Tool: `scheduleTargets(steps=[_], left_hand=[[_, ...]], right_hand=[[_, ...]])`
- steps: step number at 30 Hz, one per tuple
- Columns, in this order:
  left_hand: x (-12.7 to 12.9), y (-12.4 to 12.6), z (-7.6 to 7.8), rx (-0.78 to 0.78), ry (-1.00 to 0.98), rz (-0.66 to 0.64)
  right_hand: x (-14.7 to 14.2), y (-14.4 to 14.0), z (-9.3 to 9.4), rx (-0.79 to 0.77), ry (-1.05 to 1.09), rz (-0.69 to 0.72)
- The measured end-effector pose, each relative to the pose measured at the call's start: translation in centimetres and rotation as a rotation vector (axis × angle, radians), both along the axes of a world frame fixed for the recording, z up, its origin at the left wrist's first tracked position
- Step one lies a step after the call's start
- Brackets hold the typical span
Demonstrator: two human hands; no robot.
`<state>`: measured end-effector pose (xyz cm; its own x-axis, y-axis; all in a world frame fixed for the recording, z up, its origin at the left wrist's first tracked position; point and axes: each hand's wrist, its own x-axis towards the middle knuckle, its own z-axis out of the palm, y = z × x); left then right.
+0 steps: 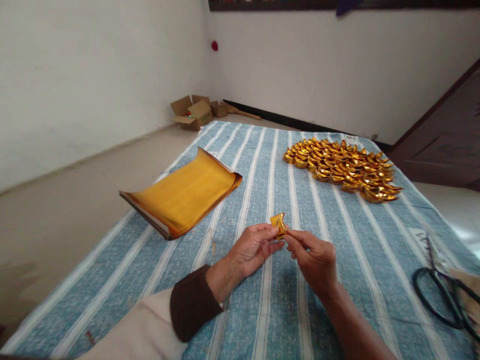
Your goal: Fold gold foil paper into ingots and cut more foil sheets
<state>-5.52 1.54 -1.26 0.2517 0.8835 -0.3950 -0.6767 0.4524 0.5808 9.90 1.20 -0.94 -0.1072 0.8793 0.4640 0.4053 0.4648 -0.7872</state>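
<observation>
Both hands meet over the near middle of the striped cloth [262, 165], blue and white, spread flat on the floor. Left hand [252, 248] has fingers curled in, thumb and fingertips pinched on the lower left edge of a small folded gold paper [278, 222]. Right hand [314, 260] is likewise closed down, fingertips gripping the same piece from the right side. The paper sits between the two sets of fingertips, raised just off the cloth, partly creased, upper corner sticking up. Left wrist carries a dark brown cuff [192, 303] over a light sleeve; right forearm is bare. Left of the hands, well apart, lies a stack of gold sheets [183, 195], both ends curling upward, its near corner hanging past the cloth edge. Far right of the cloth: a dense pile of folded gold pieces [343, 168], packed touching each other. Near right edge: black-handled scissors [444, 295], lying flat, partly cut off by the frame. Off the cloth, in the far corner of the room against the white walls, open cardboard boxes [193, 113]. Small red dot on the wall above them, too small to identify.
</observation>
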Motion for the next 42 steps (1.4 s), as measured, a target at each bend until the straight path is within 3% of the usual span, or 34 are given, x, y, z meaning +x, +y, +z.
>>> scheduleTargets(steps=[17, 26, 31, 42], left_hand=[[0.1, 0.0, 0.0, 0.010, 0.020, 0.007], [-0.1, 0.0, 0.6, 0.035, 0.068, 0.071], [0.0, -0.2, 0.8, 0.057, 0.135, 0.127], [0.1, -0.5, 0.8, 0.163, 0.212, 0.116]], right_hand=[[0.3, 0.1, -0.1, -0.135, 0.030, -0.005], [-0.5, 0.8, -1.1, -0.492, 0.385, -0.045], [-1.1, 1.0, -1.3, -0.656, 0.460, 0.074], [-1.8, 1.1, -1.3, -0.670, 0.611, 0.129]])
